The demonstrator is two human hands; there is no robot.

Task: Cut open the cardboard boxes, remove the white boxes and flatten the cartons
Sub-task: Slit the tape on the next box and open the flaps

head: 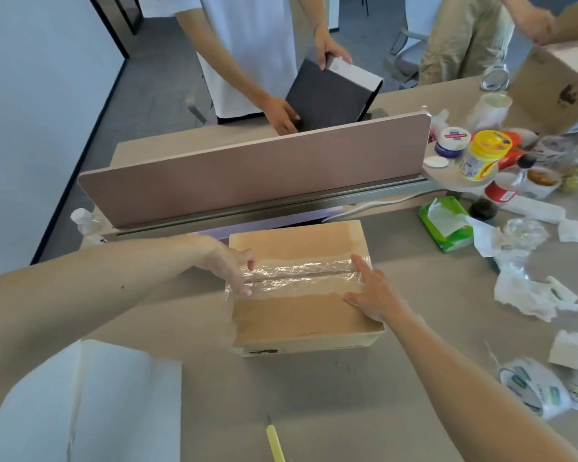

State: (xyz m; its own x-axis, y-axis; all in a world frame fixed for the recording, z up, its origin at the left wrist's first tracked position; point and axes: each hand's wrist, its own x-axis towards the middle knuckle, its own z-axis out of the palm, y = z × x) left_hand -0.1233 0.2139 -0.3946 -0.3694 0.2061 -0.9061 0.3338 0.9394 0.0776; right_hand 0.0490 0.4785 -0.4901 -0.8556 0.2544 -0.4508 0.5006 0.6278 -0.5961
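Note:
A closed cardboard box [297, 315] lies on the grey table, its top seam covered by crinkled clear tape [297, 276]. My left hand [229, 266] rests on the box's left end, fingers touching the tape. My right hand [372, 291] lies with straight fingers on the right end of the tape. A yellow-handled cutter [275, 441] lies on the table at the near edge, apart from both hands. A white flat sheet [80, 405] lies at the near left.
A pink desk divider [247, 168] stands behind the box. Across it a person holds a dark box [331, 95]. Jars, bottles, a green tissue pack [447, 225], crumpled plastic and tape rolls [531, 388] crowd the right side. Another carton [554, 85] is at the far right.

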